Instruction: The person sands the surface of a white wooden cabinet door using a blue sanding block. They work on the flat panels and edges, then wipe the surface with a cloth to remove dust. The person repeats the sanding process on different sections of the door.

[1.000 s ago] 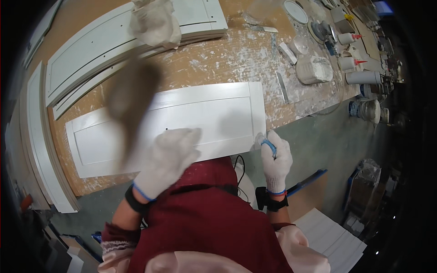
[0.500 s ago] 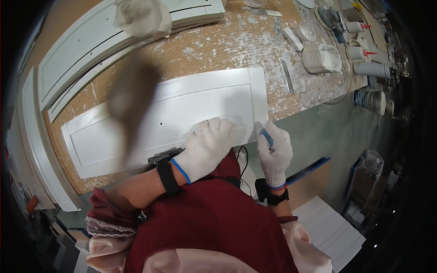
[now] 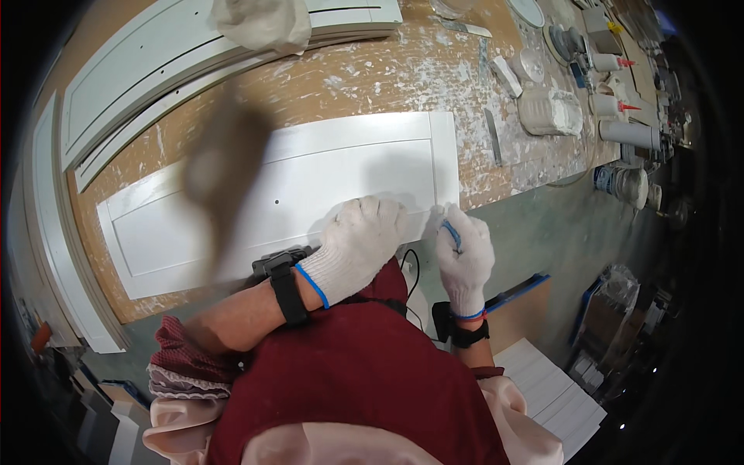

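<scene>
Two hands in white knit gloves, set apart from each other. Left hand (image 3: 363,236): fingers curled, over the near edge of the framed white panel (image 3: 333,167); whether it grips anything cannot be told. Right hand (image 3: 465,252): closed around a small blue item (image 3: 451,233), at the panel's near right corner. Panel: lying flat along the near side of the paint-spattered bench (image 3: 380,77), one dark hole showing. Right of it: a flat metal blade (image 3: 493,137), a whitened tub (image 3: 549,112), two red-tipped bottles (image 3: 608,62). Beyond, at left: stacked white panels (image 3: 155,74), bearing a pale cloth-like bundle (image 3: 267,23).
</scene>
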Available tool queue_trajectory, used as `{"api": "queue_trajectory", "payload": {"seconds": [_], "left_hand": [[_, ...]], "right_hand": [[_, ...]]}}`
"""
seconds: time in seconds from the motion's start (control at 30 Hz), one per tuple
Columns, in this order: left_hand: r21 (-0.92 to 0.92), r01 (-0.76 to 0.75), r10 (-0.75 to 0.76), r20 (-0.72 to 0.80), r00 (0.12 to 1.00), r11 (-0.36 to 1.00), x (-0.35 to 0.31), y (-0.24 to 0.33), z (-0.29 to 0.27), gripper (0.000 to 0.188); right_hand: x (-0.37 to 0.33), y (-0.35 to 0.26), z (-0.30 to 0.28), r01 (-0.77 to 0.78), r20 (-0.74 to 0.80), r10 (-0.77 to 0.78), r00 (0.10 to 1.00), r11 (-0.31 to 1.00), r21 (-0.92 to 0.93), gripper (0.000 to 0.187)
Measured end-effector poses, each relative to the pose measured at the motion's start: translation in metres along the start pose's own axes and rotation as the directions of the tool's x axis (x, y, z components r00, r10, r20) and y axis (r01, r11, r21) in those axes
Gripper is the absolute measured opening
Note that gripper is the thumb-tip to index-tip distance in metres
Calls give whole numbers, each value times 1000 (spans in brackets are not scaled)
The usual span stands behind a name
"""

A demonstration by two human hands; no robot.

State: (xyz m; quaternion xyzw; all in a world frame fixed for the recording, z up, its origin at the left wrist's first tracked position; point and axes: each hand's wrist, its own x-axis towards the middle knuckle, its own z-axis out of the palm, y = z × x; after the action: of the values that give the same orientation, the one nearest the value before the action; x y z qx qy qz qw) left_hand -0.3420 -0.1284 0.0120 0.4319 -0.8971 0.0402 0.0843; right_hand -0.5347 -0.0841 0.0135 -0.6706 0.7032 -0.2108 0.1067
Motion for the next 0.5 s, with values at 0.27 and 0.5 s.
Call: {"api": "queue_trajectory", "payload": {"seconds": [0.27, 0.5], "left_hand": [[-85, 6, -5, 12, 1000, 996, 0, -1, -1, 22], [-37, -37, 39, 50, 998, 999, 1, -5, -11, 25]], "right_hand": [[6, 0, -3, 6, -24, -5, 1000, 999, 41, 42], [5, 1, -8, 11, 70, -10, 997, 1000, -14, 42]]}}
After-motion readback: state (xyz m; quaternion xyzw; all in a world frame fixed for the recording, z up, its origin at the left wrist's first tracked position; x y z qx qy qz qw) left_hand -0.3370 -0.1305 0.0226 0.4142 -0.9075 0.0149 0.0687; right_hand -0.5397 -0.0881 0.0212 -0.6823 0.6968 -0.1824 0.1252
